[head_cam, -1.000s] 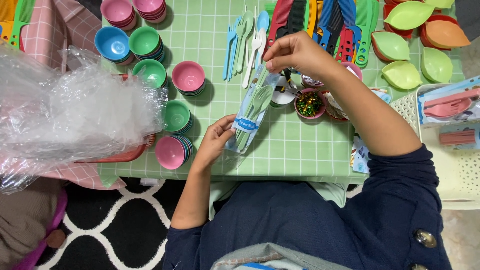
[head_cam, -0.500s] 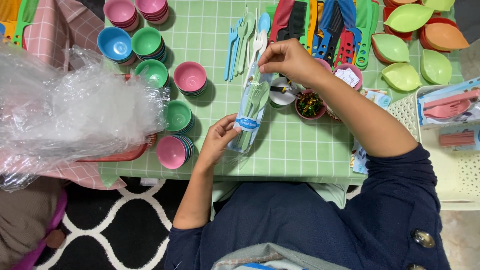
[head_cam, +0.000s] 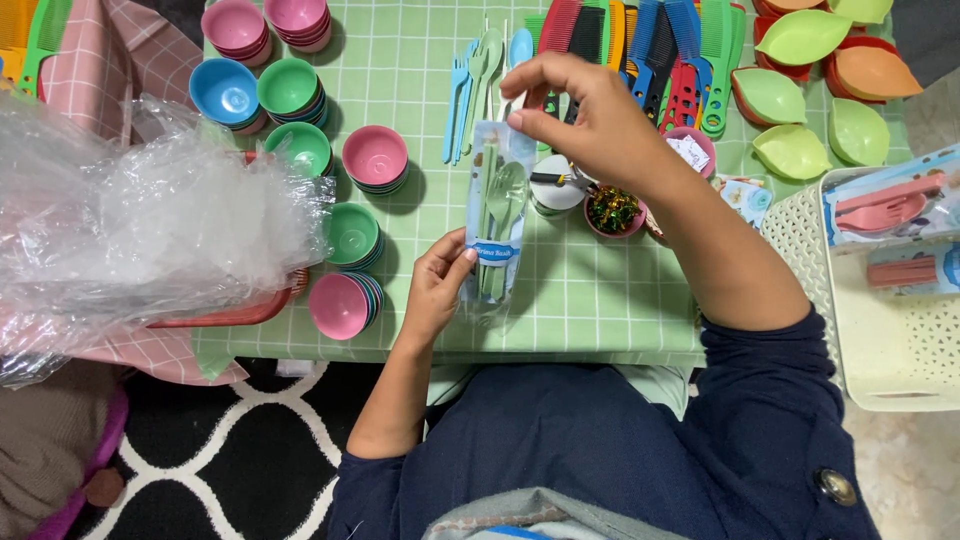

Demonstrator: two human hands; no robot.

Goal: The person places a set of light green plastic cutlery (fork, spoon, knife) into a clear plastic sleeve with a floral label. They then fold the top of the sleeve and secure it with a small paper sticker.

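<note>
A clear plastic sleeve (head_cam: 497, 215) with a pale green spoon and fork inside lies upright over the green checked table (head_cam: 600, 300). My left hand (head_cam: 436, 286) grips its lower end by the blue label. Higher up, my right hand (head_cam: 590, 118) pinches the sleeve's top edge with its fingertips. Loose blue and green spoons and forks (head_cam: 478, 80) lie just beyond the sleeve.
Stacks of pink, green and blue small bowls (head_cam: 300, 140) stand at left. A crumpled heap of clear plastic bags (head_cam: 140, 230) fills a red basket. Coloured combs (head_cam: 650, 50) and leaf-shaped dishes (head_cam: 820, 90) lie at the back. A white basket (head_cam: 880, 320) with packed sets sits right.
My right hand has moved up from the small cups to the sleeve's top edge. The sleeve has turned from slanted to upright. My left hand stays at its lower end.
</note>
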